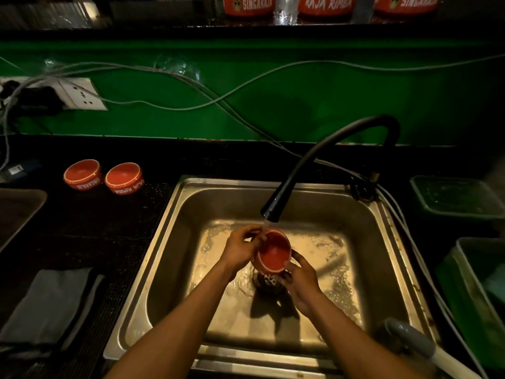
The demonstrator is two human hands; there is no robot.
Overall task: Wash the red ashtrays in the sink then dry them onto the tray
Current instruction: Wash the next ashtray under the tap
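A red ashtray (274, 251) is tilted under the running black faucet (270, 210), above the drain of the steel sink (175, 231). My left hand (241, 248) grips its left rim, fingers curled over the top edge. My right hand (300, 280) holds it from below on the right. Two more red ashtrays (82, 175) (124, 177) stand on the dark counter left of the sink. A dark tray (16, 212) lies at the far left edge.
A folded grey cloth (52, 305) lies on the counter at the lower left. Green bins (459, 195) (475, 294) stand to the right of the sink. Cables (191, 86) hang along the green wall near a socket (79, 94). Red ashtrays (326, 5) line the upper shelf.
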